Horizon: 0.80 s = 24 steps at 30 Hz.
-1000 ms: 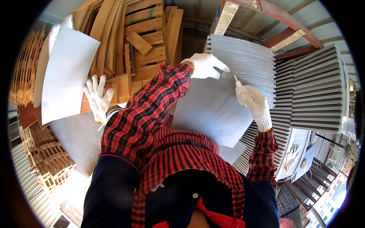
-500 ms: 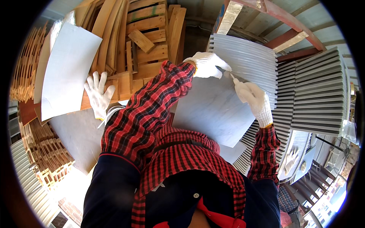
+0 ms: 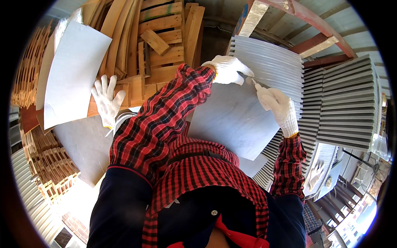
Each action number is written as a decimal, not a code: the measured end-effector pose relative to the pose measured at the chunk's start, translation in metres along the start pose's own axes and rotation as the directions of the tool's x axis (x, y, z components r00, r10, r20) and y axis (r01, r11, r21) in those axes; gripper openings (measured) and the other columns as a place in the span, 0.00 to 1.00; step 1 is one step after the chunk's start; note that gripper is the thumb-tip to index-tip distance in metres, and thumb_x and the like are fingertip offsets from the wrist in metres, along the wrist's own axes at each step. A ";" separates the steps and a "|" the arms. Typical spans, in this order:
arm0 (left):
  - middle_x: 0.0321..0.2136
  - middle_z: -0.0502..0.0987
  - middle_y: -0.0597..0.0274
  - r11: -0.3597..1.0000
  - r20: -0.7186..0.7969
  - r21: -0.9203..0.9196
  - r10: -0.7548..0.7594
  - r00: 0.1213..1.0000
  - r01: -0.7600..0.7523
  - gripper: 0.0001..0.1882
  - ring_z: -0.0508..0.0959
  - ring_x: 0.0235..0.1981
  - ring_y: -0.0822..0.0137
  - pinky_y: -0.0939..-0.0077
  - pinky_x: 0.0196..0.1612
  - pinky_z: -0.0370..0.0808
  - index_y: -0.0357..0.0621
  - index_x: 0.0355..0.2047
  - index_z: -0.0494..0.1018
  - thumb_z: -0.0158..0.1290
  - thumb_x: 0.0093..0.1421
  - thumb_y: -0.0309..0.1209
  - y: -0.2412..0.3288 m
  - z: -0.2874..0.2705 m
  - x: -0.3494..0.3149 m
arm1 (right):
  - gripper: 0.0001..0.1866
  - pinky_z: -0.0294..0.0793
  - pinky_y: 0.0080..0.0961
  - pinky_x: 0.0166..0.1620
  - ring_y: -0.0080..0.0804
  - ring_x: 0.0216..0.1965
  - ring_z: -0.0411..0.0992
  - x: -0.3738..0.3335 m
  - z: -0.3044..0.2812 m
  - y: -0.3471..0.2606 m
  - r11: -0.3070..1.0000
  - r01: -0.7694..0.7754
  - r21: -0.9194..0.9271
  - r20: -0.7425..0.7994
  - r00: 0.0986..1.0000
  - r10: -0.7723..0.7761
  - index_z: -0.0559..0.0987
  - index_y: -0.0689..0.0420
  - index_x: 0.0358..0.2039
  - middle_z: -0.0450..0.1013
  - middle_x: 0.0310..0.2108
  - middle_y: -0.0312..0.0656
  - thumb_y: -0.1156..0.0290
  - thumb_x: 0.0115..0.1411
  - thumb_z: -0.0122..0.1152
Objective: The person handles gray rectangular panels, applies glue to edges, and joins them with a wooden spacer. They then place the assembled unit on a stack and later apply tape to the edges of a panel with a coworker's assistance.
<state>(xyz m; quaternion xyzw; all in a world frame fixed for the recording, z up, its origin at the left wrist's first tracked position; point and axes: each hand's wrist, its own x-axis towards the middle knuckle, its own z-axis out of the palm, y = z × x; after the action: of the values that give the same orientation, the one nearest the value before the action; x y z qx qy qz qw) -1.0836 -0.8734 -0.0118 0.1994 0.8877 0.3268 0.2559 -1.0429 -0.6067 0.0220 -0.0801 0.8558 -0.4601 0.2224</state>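
Note:
A grey marbled tile (image 3: 235,120) leans in front of me, its upper corner between my hands. My left hand (image 3: 227,69), in a white knit glove, grips the tile's top edge, with thumb and fingers pointing right toward that corner. My right hand (image 3: 278,106), gloved likewise, is closed around a small pale tool with a pointed tip (image 3: 255,84). Its tip is at or very near the tile's corner; contact is too small to make out. The gloved fingers hide most of the tool.
Behind the tile stands a stack of grey ridged slabs (image 3: 269,62), with more stacked slabs (image 3: 349,103) to the right. Wooden pallets (image 3: 163,41) and a pale sheet (image 3: 74,74) fill the left. Another white glove (image 3: 108,101) shows there; whether a hand fills it, I cannot tell.
The view has shifted slightly. Both hands stay at the tile's upper corner, and the right hand's tool tip has barely moved.

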 end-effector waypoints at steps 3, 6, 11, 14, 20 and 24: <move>0.57 0.78 0.55 1.000 0.004 -0.002 -0.014 1.000 0.014 0.25 0.75 0.58 0.50 0.57 0.61 0.70 0.58 0.60 0.77 0.54 0.61 0.39 0.002 -0.001 -0.001 | 0.18 0.71 0.20 0.38 0.22 0.32 0.70 0.001 0.000 0.002 1.000 0.007 -0.023 -0.012 1.000 -0.007 0.84 0.62 0.43 0.77 0.30 0.38 0.58 0.65 0.61; 0.57 0.78 0.55 1.000 0.006 -0.006 -0.027 1.000 0.028 0.26 0.75 0.58 0.50 0.57 0.62 0.70 0.58 0.60 0.76 0.54 0.61 0.39 0.002 -0.001 -0.001 | 0.18 0.72 0.21 0.38 0.22 0.32 0.71 0.002 0.001 0.001 1.000 0.014 -0.018 -0.019 1.000 -0.014 0.84 0.62 0.43 0.77 0.30 0.38 0.58 0.65 0.62; 0.58 0.78 0.55 1.000 -0.005 0.002 -0.001 1.000 0.001 0.25 0.75 0.58 0.50 0.58 0.62 0.69 0.57 0.60 0.77 0.54 0.61 0.39 -0.002 0.002 0.001 | 0.19 0.72 0.21 0.39 0.23 0.33 0.71 0.002 0.000 -0.001 1.000 -0.017 -0.007 -0.018 1.000 0.016 0.84 0.62 0.44 0.78 0.31 0.39 0.57 0.64 0.62; 0.58 0.78 0.55 1.000 0.001 -0.001 -0.007 1.000 0.007 0.25 0.75 0.58 0.50 0.58 0.61 0.70 0.56 0.60 0.77 0.54 0.61 0.38 -0.001 0.001 0.001 | 0.19 0.72 0.22 0.39 0.23 0.33 0.71 0.003 0.000 0.007 1.000 -0.017 -0.015 -0.024 1.000 0.017 0.84 0.62 0.44 0.78 0.31 0.39 0.57 0.64 0.62; 0.58 0.78 0.55 1.000 -0.002 0.005 -0.012 1.000 0.012 0.25 0.76 0.57 0.50 0.58 0.61 0.70 0.57 0.60 0.77 0.54 0.61 0.38 0.002 -0.001 -0.001 | 0.20 0.72 0.22 0.39 0.23 0.32 0.71 0.004 0.000 0.007 1.000 -0.022 -0.007 -0.014 1.000 0.022 0.83 0.62 0.43 0.77 0.30 0.39 0.56 0.65 0.61; 0.58 0.78 0.55 0.999 0.001 -0.008 -0.041 0.999 0.041 0.25 0.76 0.57 0.50 0.58 0.61 0.70 0.58 0.60 0.77 0.54 0.61 0.38 0.006 -0.003 -0.004 | 0.20 0.72 0.22 0.39 0.23 0.32 0.71 0.005 0.000 0.008 1.000 -0.023 -0.012 -0.019 1.000 0.023 0.83 0.62 0.43 0.77 0.30 0.39 0.56 0.64 0.61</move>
<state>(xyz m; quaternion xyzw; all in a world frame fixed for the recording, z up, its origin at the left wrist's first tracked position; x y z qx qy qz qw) -1.0814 -0.8726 -0.0049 0.1803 0.8901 0.3252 0.2637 -1.0466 -0.6040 0.0143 -0.0674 0.8615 -0.4531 0.2191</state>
